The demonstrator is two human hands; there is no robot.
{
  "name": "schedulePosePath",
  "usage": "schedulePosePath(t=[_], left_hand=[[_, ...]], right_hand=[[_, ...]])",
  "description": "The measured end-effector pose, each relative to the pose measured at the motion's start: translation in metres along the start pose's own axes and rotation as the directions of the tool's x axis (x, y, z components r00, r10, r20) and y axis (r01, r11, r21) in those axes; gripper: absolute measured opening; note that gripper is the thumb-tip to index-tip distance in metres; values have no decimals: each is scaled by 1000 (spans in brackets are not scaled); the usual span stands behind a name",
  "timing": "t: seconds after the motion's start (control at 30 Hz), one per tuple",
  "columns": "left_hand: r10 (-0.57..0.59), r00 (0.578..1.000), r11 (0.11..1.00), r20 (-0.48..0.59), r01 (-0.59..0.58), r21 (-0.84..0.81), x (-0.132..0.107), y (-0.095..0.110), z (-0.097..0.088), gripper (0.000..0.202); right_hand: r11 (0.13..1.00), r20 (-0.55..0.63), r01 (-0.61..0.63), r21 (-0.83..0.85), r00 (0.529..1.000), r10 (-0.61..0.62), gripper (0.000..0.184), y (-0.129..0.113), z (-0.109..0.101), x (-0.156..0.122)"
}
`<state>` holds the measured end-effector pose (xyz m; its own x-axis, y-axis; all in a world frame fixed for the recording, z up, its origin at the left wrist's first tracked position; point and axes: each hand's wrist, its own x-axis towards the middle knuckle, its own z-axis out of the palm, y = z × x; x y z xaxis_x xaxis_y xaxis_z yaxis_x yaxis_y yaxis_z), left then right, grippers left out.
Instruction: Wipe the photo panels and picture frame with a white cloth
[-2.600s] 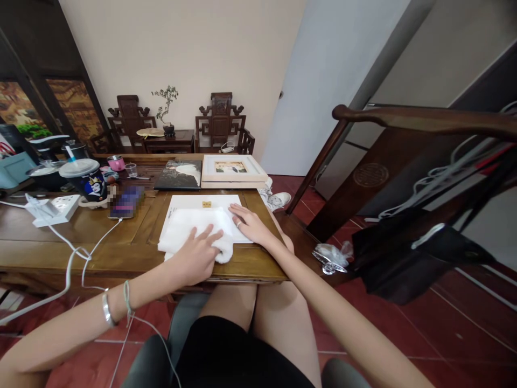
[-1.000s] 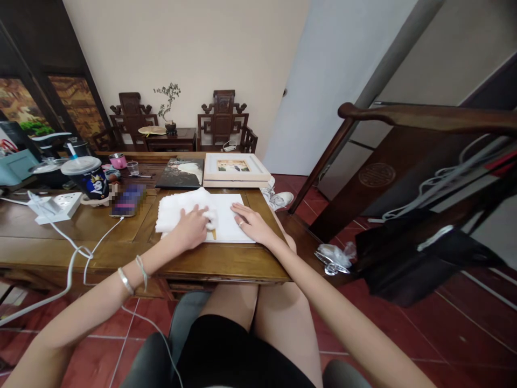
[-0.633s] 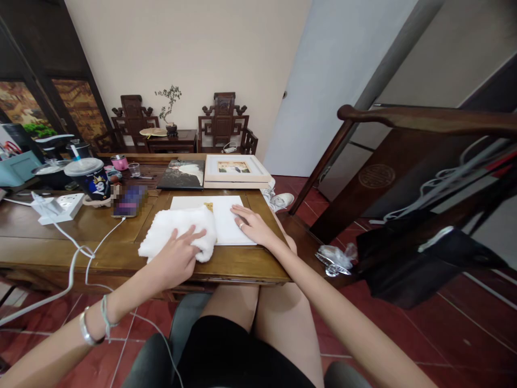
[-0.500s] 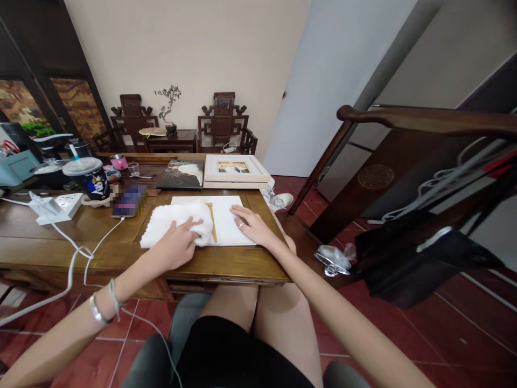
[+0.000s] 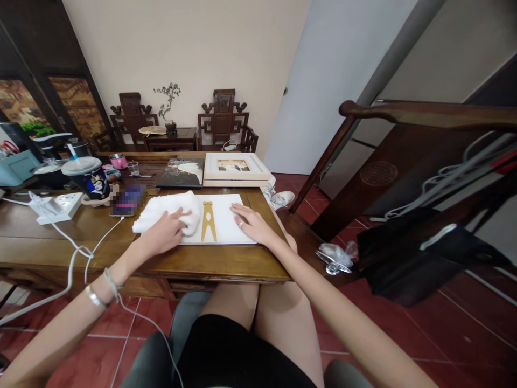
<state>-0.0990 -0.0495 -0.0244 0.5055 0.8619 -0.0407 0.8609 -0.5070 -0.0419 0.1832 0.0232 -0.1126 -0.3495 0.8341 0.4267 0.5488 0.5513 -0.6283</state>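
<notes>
A flat white board (image 5: 226,226) lies on the wooden table (image 5: 121,237) before me, with a tan A-shaped stand piece (image 5: 208,221) on its middle. My left hand (image 5: 163,234) presses fingers-flat on a white towel (image 5: 167,211) covering the board's left part and the table beside it. My right hand (image 5: 252,225), with a ring on one finger, rests flat and open on the board's right edge.
Behind the board sit a white picture frame (image 5: 235,168) and a dark photo print (image 5: 181,173). To the left are a phone (image 5: 128,200) on a cable, a lidded cup (image 5: 89,178) and a power strip (image 5: 54,207). A dark wooden chair (image 5: 404,178) stands at my right.
My left hand has slid the towel back and forth, then leftward across the board, uncovering the tan stand piece. My right hand has stayed on the board's right edge.
</notes>
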Motion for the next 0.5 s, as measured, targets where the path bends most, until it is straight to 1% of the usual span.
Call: schedulePosePath(t=[0.07,0.13,0.2,0.23,0.3,0.37,0.5], left_hand=[[51,998,998,30,-51,-25,-24,14,-2,40],[86,995,996,54,-84,-39,-43,25,-3,40],[95,993,995,68,-92,-38,-53,32,-3,39],[92,993,995,69,-90,-35,-54,34,-4,38],[90,993,996,71,-88,-29,-49,33,-5,38],[89,994,996,61,-87,-30,-34,28,-7,38],[53,999,998,11,-53,-29,14,5,-6,33]], right_hand=[[1000,-3,-2,8,1000,2,39,0,0,0],[1000,-4,-1,10,1000,1,39,1,1,0],[1000,-6,5,4,1000,-5,40,1,1,0],[1000,-7,8,-4,1000,-8,40,1,1,0],[1000,-6,7,-23,1000,-7,40,0,1,0],[999,-3,-1,-36,1000,1,41,0,1,0],[999,4,-1,-35,1000,1,40,0,1,0]])
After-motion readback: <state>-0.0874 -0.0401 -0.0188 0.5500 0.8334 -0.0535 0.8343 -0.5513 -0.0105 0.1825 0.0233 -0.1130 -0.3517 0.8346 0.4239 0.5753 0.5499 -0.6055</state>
